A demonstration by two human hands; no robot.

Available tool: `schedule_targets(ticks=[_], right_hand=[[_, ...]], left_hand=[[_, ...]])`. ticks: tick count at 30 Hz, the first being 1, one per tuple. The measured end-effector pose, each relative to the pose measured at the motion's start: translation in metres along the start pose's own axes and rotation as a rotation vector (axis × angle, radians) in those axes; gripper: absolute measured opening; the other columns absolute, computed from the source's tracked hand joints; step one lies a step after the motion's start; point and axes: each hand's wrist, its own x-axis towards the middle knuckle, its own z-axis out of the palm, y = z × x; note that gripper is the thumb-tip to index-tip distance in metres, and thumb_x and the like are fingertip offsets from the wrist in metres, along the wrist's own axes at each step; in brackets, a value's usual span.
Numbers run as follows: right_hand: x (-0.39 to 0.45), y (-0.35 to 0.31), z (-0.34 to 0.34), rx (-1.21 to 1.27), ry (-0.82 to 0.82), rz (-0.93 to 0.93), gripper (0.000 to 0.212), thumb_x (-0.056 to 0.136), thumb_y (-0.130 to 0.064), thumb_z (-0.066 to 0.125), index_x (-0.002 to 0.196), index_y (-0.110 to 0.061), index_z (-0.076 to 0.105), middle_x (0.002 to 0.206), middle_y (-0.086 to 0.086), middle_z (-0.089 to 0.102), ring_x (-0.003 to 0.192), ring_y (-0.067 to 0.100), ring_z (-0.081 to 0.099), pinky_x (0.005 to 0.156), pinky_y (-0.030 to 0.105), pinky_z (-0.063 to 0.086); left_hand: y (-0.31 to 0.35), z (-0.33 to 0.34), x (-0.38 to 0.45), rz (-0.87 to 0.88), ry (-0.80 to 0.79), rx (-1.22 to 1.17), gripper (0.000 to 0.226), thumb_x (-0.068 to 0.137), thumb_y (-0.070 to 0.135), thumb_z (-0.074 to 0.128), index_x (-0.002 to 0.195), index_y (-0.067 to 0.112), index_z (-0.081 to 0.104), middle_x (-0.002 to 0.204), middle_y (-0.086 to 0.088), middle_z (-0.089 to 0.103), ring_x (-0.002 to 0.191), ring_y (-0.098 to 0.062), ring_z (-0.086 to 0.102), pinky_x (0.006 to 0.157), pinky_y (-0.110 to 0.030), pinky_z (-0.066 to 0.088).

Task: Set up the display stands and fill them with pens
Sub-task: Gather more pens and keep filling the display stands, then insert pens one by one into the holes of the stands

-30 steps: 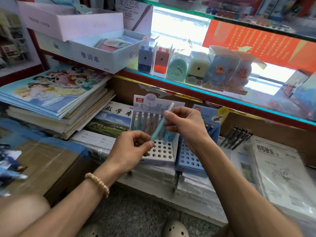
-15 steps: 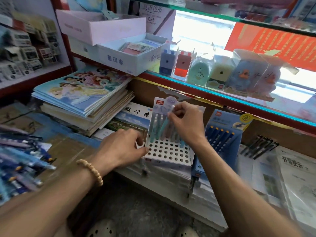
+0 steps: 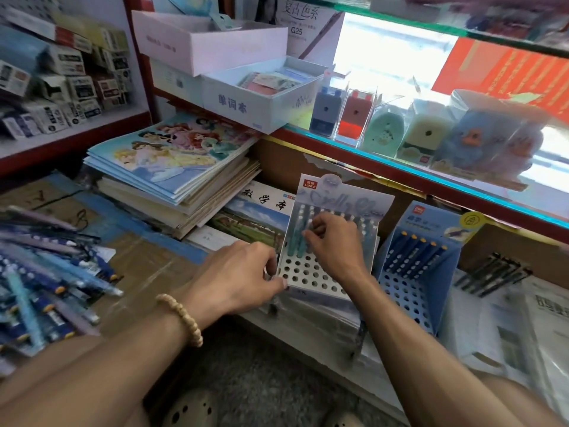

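Right hand curled around teal pen, left hand pinching white stand

White perforated stand holds upright teal pens; blue stand beside it seems part-filled.

White holey stand, teal pens, blue stand.

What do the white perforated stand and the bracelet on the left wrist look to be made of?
White stand: probably printed cardboard, matte; it shows thin flat panels, punched round holes and a printed header card. Bracelet: pale round beads with a dull finish, possibly wood, though that is uncertain.
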Motion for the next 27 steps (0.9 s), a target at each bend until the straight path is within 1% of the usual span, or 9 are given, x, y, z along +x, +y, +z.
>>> schedule_targets(ticks=[3, 6, 8, 10, 13, 16, 20, 24, 27], right_hand=[[0.001, -0.001, 0.003, 0.0, 0.005, 0.01, 0.008, 0.092, -0.018, 0.069, 0.099, -0.016, 0.069, 0.087, -0.003, 0.07, 0.079, 0.012, 0.067, 0.079, 0.039, 0.06], [0.0, -0.001, 0.002, -0.006, 0.015, 0.01, 0.01, 0.091, -0.02, 0.07, 0.099, -0.018, 0.067, 0.087, -0.007, 0.069, 0.08, 0.011, 0.067, 0.078, 0.04, 0.06], [-0.001, -0.004, -0.003, -0.017, 0.041, 0.002, 0.016, 0.09, -0.024, 0.071, 0.104, -0.018, 0.066, 0.09, -0.008, 0.069, 0.083, 0.011, 0.066, 0.08, 0.039, 0.06], [-0.001, -0.01, -0.013, -0.009, 0.077, -0.029, 0.025, 0.089, -0.027, 0.072, 0.11, -0.016, 0.065, 0.095, -0.003, 0.071, 0.085, 0.013, 0.068, 0.08, 0.04, 0.06], [0.0, -0.023, -0.028, 0.007, 0.12, -0.118, 0.032, 0.088, -0.031, 0.073, 0.115, -0.015, 0.066, 0.1, -0.001, 0.072, 0.088, 0.013, 0.068, 0.081, 0.04, 0.06], [-0.002, -0.038, -0.038, 0.033, 0.083, -0.196, 0.03, 0.087, -0.034, 0.074, 0.111, -0.016, 0.068, 0.096, -0.005, 0.068, 0.087, 0.009, 0.066, 0.08, 0.035, 0.06], [-0.002, -0.063, -0.043, 0.046, 0.036, -0.275, 0.026, 0.086, -0.038, 0.074, 0.104, -0.019, 0.069, 0.091, -0.009, 0.066, 0.081, 0.008, 0.063, 0.074, 0.036, 0.059], [0.01, -0.097, -0.038, 0.067, -0.048, -0.351, 0.023, 0.085, -0.035, 0.073, 0.101, -0.019, 0.07, 0.093, -0.006, 0.069, 0.083, 0.011, 0.063, 0.075, 0.038, 0.058], [0.015, -0.126, -0.021, 0.073, -0.147, -0.403, 0.027, 0.085, -0.037, 0.072, 0.104, -0.019, 0.07, 0.095, -0.006, 0.069, 0.085, 0.011, 0.063, 0.077, 0.036, 0.057]], left_hand=[[-0.001, 0.002, 0.0, 0.0, 0.007, 0.01, 0.025, 0.089, 0.054, 0.062, 0.098, 0.032, 0.062, 0.094, 0.013, 0.064, 0.088, -0.007, 0.061, 0.082, -0.033, 0.055], [-0.002, 0.006, -0.002, -0.003, -0.015, 0.011, 0.027, 0.088, 0.055, 0.062, 0.101, 0.031, 0.063, 0.097, 0.012, 0.066, 0.089, -0.008, 0.063, 0.083, -0.035, 0.056], [-0.001, 0.009, -0.004, 0.001, -0.018, 0.016, 0.027, 0.088, 0.054, 0.062, 0.101, 0.03, 0.063, 0.097, 0.012, 0.066, 0.089, -0.008, 0.063, 0.083, -0.035, 0.056], [-0.001, 0.011, -0.007, 0.006, -0.019, 0.015, 0.025, 0.089, 0.053, 0.062, 0.101, 0.031, 0.063, 0.097, 0.013, 0.065, 0.089, -0.007, 0.062, 0.084, -0.033, 0.056], [0.0, 0.011, -0.014, 0.016, -0.021, 0.013, 0.022, 0.091, 0.051, 0.061, 0.102, 0.033, 0.06, 0.096, 0.015, 0.063, 0.087, -0.003, 0.06, 0.08, -0.025, 0.053], [0.001, 0.007, -0.023, 0.028, 0.022, 0.011, 0.016, 0.091, 0.053, 0.06, 0.093, 0.038, 0.055, 0.088, 0.015, 0.062, 0.08, 0.002, 0.057, 0.068, -0.018, 0.044], [0.0, -0.011, -0.042, -0.012, 0.095, -0.024, 0.019, 0.091, 0.054, 0.059, 0.097, 0.036, 0.059, 0.086, 0.017, 0.059, 0.079, 0.002, 0.055, 0.059, -0.014, 0.035], [-0.019, -0.037, -0.067, -0.098, 0.251, -0.011, 0.018, 0.088, 0.055, 0.059, 0.088, 0.038, 0.054, 0.08, 0.019, 0.057, 0.08, -0.002, 0.057, 0.067, -0.022, 0.042], [-0.041, -0.051, -0.093, -0.206, 0.331, -0.04, 0.019, 0.089, 0.053, 0.061, 0.091, 0.034, 0.059, 0.079, 0.019, 0.061, 0.078, 0.0, 0.058, 0.073, -0.029, 0.051]])
